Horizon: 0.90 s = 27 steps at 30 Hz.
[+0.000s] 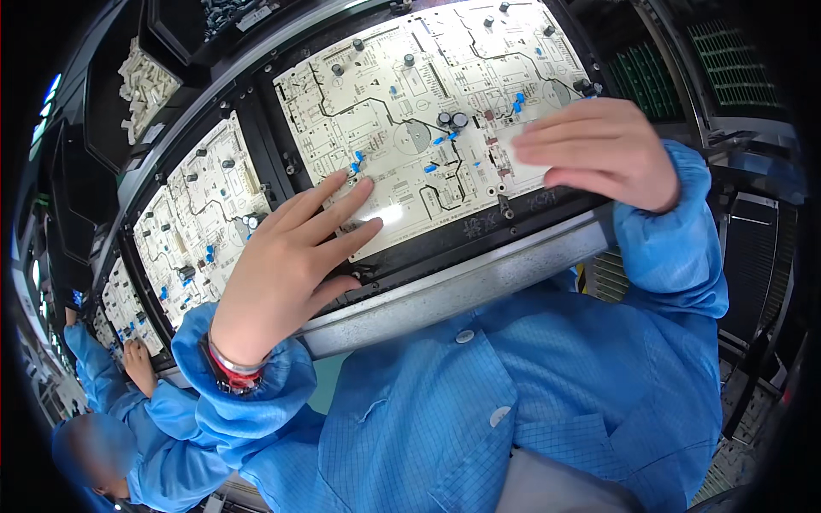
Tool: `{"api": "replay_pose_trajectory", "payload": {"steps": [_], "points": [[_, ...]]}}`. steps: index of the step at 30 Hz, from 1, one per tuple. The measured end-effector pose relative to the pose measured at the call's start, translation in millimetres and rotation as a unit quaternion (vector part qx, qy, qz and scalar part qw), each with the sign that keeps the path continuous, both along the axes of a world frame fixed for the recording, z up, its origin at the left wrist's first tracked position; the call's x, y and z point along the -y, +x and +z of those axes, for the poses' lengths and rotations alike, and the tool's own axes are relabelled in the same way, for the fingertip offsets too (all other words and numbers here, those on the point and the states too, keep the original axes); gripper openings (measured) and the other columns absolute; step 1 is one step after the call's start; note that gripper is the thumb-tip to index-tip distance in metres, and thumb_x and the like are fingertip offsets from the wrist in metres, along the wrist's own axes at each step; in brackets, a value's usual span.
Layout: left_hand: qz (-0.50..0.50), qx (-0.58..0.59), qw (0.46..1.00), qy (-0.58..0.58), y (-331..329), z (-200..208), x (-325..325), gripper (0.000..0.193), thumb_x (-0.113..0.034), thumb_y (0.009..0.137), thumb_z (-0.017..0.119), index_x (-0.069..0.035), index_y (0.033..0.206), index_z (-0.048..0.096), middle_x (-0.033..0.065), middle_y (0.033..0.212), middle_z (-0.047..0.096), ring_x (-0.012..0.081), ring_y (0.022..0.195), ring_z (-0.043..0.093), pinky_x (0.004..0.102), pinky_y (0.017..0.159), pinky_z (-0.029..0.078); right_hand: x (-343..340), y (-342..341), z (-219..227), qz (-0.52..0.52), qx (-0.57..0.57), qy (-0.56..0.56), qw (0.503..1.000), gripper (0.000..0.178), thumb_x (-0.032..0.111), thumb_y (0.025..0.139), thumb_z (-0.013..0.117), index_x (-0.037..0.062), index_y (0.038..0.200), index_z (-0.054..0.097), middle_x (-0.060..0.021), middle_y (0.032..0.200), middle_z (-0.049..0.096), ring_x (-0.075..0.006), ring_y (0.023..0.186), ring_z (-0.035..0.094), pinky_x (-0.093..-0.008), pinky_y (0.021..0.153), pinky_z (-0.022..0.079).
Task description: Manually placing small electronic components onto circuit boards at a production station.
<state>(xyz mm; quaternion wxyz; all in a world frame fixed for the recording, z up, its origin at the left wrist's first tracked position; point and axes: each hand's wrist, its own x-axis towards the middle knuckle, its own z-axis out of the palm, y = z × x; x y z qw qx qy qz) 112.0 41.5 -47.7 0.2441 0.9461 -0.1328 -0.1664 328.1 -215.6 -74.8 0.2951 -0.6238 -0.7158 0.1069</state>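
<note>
A white circuit board (385, 103) lies in a black frame in front of me, with blue components, black round capacitors and a large grey disc-shaped marking on it. My left hand (295, 256) reaches over its near left part, fingers spread, fingertips close to a blue component (357, 161). Nothing shows in that hand. Over the right part of the board is my right hand (603, 154), its fingers stretched out side by side and the thumb apart below them. Its fingertips are close to brown components (493, 154); whether they touch the board I cannot tell. Two larger capacitors (452, 120) stand between the hands.
Another populated board (192, 205) sits in a frame to the left, with a co-worker's hand (138, 363) farther along. Black bins hold white parts (145, 85) and metal-looking parts (227, 17). A metal rail (462, 286) runs along the near edge. Green slotted racks (735, 64) stand at right.
</note>
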Motion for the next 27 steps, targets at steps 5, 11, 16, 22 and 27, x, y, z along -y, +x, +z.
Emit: {"api": "replay_pose_trajectory", "payload": {"steps": [5, 11, 16, 22, 27], "points": [[0.028, 0.025, 0.999, 0.023, 1.8, 2.0, 6.5, 0.05, -0.015, 0.059, 0.075, -0.005, 0.106, 0.063, 0.0098, 0.131, 0.051, 0.034, 0.124, 0.043, 0.042, 0.098, 0.04, 43.6, 14.6, 17.2, -0.08, 0.006, -0.039, 0.996, 0.026, 0.006, 0.076, 0.065, -0.0015, 0.101, 0.067, -0.0146, 0.1, 0.067, -0.0306, 0.095, 0.063, -0.0378, 0.081, 0.051], [0.043, 0.067, 0.997, 0.024, 0.1, -3.3, 10.7, 0.048, -0.016, 0.055, 0.077, -0.002, 0.099, 0.065, 0.0114, 0.126, 0.054, 0.036, 0.122, 0.045, 0.0453, 0.097, 0.04, 77.8, 13.9, 4.6, -0.086, -0.08, -0.113, 0.987, 0.037, 0.014, 0.074, 0.07, 0.0013, 0.108, 0.065, -0.0153, 0.118, 0.06, -0.0361, 0.115, 0.052, -0.0456, 0.094, 0.043], [0.037, 0.088, 0.995, 0.022, -1.9, -9.5, 13.7, 0.048, -0.023, 0.057, 0.076, -0.002, 0.099, 0.064, 0.0111, 0.126, 0.055, 0.0367, 0.12, 0.046, 0.0456, 0.095, 0.041, 86.5, 27.0, -16.5, -0.074, -0.077, -0.119, 0.987, 0.038, 0.016, 0.07, 0.073, 0.0027, 0.105, 0.066, -0.0145, 0.124, 0.056, -0.0338, 0.117, 0.049, -0.0435, 0.094, 0.041], [0.028, 0.149, 0.987, 0.043, -9.9, -22.7, 14.5, 0.038, -0.016, 0.062, 0.072, -0.004, 0.097, 0.064, 0.0105, 0.122, 0.057, 0.0356, 0.116, 0.05, 0.0438, 0.09, 0.045, 85.2, 20.9, -29.5, -0.122, 0.01, -0.073, 0.99, 0.025, 0.007, 0.072, 0.067, 0.0022, 0.096, 0.069, -0.0118, 0.107, 0.066, -0.029, 0.103, 0.06, -0.0379, 0.084, 0.047], [0.033, 0.193, 0.98, 0.046, -12.2, -24.7, 12.3, 0.039, -0.007, 0.057, 0.066, -0.003, 0.096, 0.063, 0.0109, 0.122, 0.057, 0.0361, 0.113, 0.051, 0.0436, 0.088, 0.046, 75.0, 20.0, -25.0, -0.144, 0.013, -0.069, 0.987, 0.026, -0.001, 0.073, 0.062, 0.0022, 0.098, 0.068, -0.0114, 0.104, 0.067, -0.0274, 0.098, 0.063, -0.0358, 0.08, 0.05]]}}
